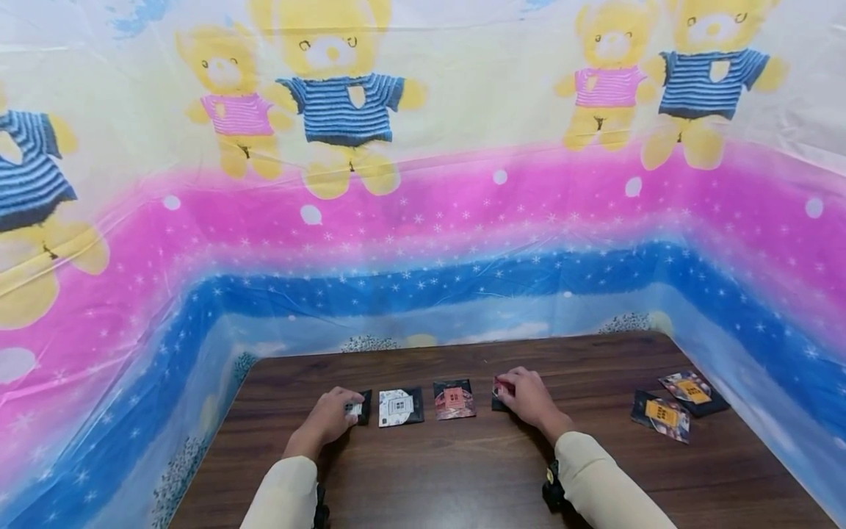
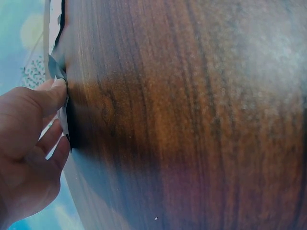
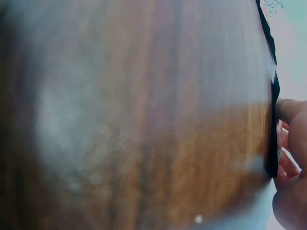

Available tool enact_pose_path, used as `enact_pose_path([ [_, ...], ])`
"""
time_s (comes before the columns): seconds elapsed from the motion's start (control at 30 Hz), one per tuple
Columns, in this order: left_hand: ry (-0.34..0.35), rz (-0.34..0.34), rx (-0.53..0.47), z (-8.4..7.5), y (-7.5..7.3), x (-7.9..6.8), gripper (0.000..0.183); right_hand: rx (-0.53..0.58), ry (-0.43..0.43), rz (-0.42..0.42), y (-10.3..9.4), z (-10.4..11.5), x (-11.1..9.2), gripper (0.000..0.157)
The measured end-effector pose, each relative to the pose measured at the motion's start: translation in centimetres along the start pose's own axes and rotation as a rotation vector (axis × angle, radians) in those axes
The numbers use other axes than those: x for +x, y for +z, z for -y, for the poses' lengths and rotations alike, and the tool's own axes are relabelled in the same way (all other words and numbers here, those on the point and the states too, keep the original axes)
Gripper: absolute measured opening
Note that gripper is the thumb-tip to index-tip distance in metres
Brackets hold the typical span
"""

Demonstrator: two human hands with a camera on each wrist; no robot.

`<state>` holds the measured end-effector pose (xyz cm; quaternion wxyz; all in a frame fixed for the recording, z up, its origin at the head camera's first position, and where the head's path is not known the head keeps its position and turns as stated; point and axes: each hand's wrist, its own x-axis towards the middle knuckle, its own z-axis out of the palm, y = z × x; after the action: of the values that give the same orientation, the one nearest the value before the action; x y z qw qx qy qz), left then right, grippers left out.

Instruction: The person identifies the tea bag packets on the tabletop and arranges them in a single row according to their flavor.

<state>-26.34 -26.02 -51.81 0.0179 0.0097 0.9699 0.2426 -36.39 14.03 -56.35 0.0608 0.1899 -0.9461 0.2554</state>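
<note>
My left hand (image 1: 330, 413) holds a small black-and-white packet (image 1: 362, 408) at the left of the row, with thumb and fingers at its edges. In the left wrist view the thumb (image 2: 57, 88) presses the packet's near edge, which bends up a little. My right hand (image 1: 531, 397) grips a red-and-black packet (image 1: 500, 388) and covers much of it. The right wrist view shows that packet's dark edge (image 3: 275, 143) beside the fingers. Between the hands lie a white-labelled packet (image 1: 399, 407) and a red-labelled packet (image 1: 454, 399), flat and apart.
Two packets with orange labels, a nearer one (image 1: 663, 416) and a farther one (image 1: 694, 391), lie slanted at the right, close together. They rest on a dark wood-grain table (image 1: 436, 470). A printed bear cloth (image 1: 423, 242) hangs behind and along both sides.
</note>
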Motion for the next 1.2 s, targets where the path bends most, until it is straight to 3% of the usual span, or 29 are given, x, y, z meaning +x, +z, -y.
enact_pose_path([
  [0.5, 0.009, -0.005, 0.016, -0.3, -0.6, 0.1, 0.033, -0.061, -0.046, 0.043, 0.1, 0.5, 1.1, 0.038],
  [0.87, 0.013, -0.009, 0.014, 0.3, 0.3, 0.0, 0.033, -0.048, -0.078, 0.081, 0.0, 1.1, 0.5, 0.036],
  [1.2, 0.020, -0.019, 0.027, 0.3, 0.0, 0.1, 0.032, -0.048, -0.055, -0.049, -1.6, -1.1, -0.3, 0.034],
])
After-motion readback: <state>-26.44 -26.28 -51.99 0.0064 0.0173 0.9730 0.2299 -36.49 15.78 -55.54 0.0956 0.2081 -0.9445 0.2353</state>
